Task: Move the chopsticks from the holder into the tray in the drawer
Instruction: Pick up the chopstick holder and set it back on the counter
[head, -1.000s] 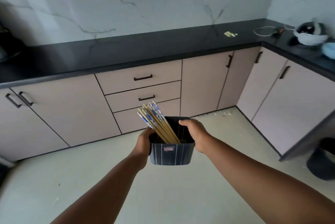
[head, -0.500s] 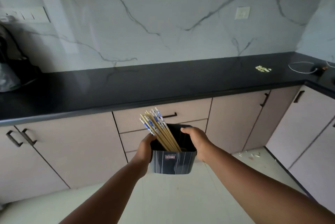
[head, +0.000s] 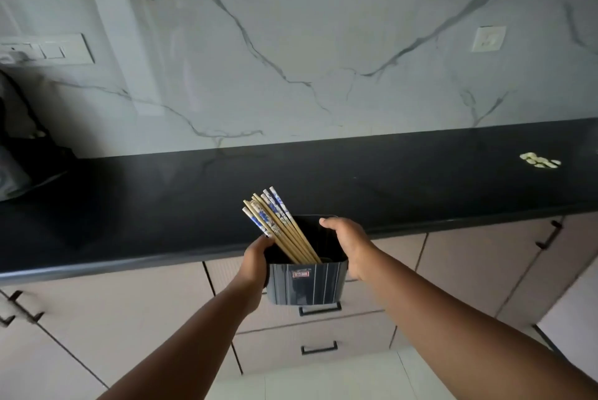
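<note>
Your left hand (head: 255, 259) grips the dark striped plastic holder (head: 305, 283) | your right hand (head: 348, 246) grips its other side | wooden blue-patterned chopsticks (head: 280, 226) lean left inside | held at the black table (head: 420, 179) edge, above closed drawers.

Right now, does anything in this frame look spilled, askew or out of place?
Mostly tidy. The chopsticks lean left in the holder, which both hands grip: left hand, right hand. A small cluster of pale bits lies loose on the black countertop, far right; what they are is unclear.

Chopsticks (head: 278, 226) in holder (head: 305, 284), before countertop (head: 420, 179)
</note>
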